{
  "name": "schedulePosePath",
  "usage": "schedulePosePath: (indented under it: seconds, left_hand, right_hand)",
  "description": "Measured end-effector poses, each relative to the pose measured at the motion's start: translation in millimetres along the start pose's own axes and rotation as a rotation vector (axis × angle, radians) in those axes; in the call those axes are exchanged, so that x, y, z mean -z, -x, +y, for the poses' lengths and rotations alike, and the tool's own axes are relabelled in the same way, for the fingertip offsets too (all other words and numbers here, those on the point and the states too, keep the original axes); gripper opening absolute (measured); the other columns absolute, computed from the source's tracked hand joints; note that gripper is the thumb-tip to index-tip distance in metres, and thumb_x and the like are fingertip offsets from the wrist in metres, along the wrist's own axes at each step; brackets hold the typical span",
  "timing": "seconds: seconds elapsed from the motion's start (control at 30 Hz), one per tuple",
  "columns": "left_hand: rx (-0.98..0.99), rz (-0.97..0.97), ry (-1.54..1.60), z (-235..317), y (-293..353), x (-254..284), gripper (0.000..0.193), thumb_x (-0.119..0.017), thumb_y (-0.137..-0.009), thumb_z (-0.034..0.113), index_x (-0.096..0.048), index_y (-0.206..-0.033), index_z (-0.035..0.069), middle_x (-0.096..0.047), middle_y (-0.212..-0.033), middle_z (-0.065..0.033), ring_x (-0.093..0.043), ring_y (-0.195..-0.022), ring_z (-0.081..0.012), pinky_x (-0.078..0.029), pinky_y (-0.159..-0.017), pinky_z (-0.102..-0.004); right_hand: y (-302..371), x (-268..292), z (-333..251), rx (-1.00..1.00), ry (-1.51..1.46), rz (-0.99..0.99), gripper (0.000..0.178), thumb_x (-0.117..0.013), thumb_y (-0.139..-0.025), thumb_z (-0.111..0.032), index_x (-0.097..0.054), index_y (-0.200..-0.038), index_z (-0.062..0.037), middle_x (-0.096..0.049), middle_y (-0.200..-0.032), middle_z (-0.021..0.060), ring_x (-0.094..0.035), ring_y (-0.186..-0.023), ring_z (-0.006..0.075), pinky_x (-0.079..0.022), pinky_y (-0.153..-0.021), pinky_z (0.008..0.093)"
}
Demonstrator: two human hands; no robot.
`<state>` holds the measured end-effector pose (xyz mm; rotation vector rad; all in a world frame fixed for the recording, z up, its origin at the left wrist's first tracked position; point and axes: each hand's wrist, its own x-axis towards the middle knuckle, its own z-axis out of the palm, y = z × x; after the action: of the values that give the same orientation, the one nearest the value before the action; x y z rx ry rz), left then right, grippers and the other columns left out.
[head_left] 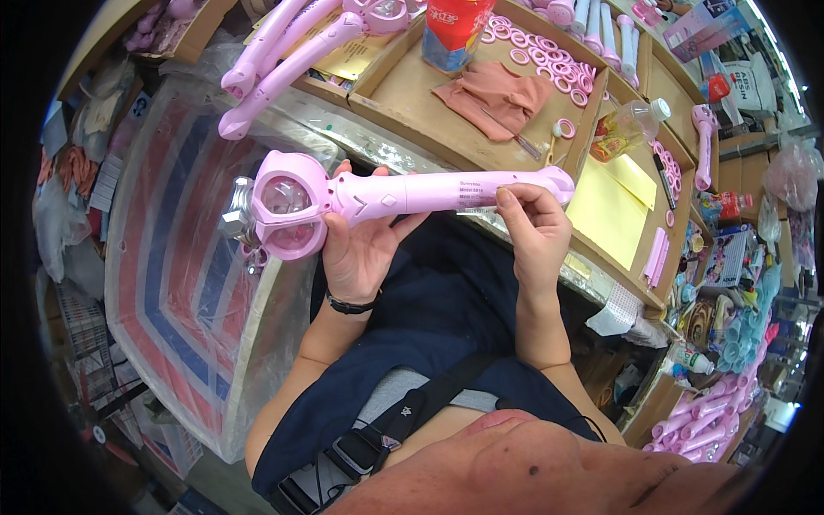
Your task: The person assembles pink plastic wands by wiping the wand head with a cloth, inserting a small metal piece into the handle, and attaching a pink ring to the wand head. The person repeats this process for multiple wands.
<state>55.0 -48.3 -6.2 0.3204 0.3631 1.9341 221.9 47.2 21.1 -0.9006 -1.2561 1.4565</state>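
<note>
A toy wand [403, 193] is lying crosswise between the hands, in front of the wooden tray [429, 112] on the bench. The left hand [365, 245] is cupping it from below just beside its round head, which is pointing left over a striped bag [172, 257]. The right hand [536, 227] is gripping the handle end, fingertips touching a label [476, 206] there. Behind, in the tray, a cloth [498, 94] is lying beside a can [455, 30], with rings [545, 56] scattered further right. More wands [283, 56] are resting behind left, and what is probably a bottle [627, 129] is lying right of the tray.
</note>
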Motion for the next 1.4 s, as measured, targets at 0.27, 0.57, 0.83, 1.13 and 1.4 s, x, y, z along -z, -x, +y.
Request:
schedulePosePath:
  seconds: [0.27, 0.57, 0.83, 1.13, 1.4]
  left_hand:
    - [-0.013, -0.014, -0.008, -2, 1, -1, 0.074, -0.062, -0.081, 0.048, -0.024, -0.140, 0.026, -0.045, -0.134, -0.0100, -0.032, -0.130, -0.0416, -0.027, -0.104, -0.0641]
    - [-0.054, -0.057, -0.210, 26, -10, -2, 0.084, -0.066, -0.077, 0.049, -0.022, -0.141, 0.018, -0.046, -0.133, -0.0130, -0.036, -0.127, -0.0433, -0.029, -0.104, -0.0606]
    - [-0.281, -0.264, -0.574, 36, -67, -44, 0.063, -0.053, -0.092, 0.038, -0.029, -0.139, 0.003, -0.047, -0.125, -0.0171, -0.048, -0.117, -0.0303, -0.039, -0.099, -0.0434]
    - [-0.740, -0.121, -0.836, -24, -66, -30, 0.045, -0.054, -0.091, 0.023, -0.043, -0.124, -0.005, -0.059, -0.104, -0.0115, -0.057, -0.090, -0.0149, -0.046, -0.082, -0.0308]
    - [0.687, -0.823, 0.501, -35, -68, -16, 0.078, -0.026, -0.088, 0.067, -0.061, -0.091, -0.003, -0.064, -0.078, -0.0206, -0.063, -0.069, -0.0306, -0.051, -0.073, -0.0421]
  right_hand:
    - [4, -5, 7, 0.080, 0.195, 0.033, 0.016, -0.070, -0.082, -0.007, -0.060, -0.092, -0.0005, -0.054, -0.072, -0.0048, -0.040, -0.056, -0.0005, -0.031, -0.050, 0.0143]
    - [-14, 26, -4, 0.463, 1.011, 0.259, 0.061, -0.080, -0.067, -0.025, -0.052, -0.116, -0.0013, -0.053, -0.090, 0.0093, -0.052, -0.081, 0.0220, -0.044, -0.075, 0.0317]
    - [-10, 12, 4, 0.277, 0.714, -0.422, 0.041, -0.075, -0.068, -0.017, -0.059, -0.104, -0.0052, -0.064, -0.089, 0.0138, -0.064, -0.076, 0.0316, -0.051, -0.066, 0.0357]
    - [31, -32, 42, 0.368, 0.521, -0.195, 0.045, -0.075, -0.072, -0.012, -0.054, -0.110, 0.0001, -0.063, -0.091, 0.0148, -0.063, -0.075, 0.0247, -0.050, -0.066, 0.0325]
    - [49, -10, 46, -0.395, -0.341, -0.885, 0.038, -0.068, -0.079, -0.006, -0.051, -0.113, 0.0002, -0.062, -0.085, 0.0061, -0.059, -0.071, 0.0099, -0.046, -0.061, 0.0221]
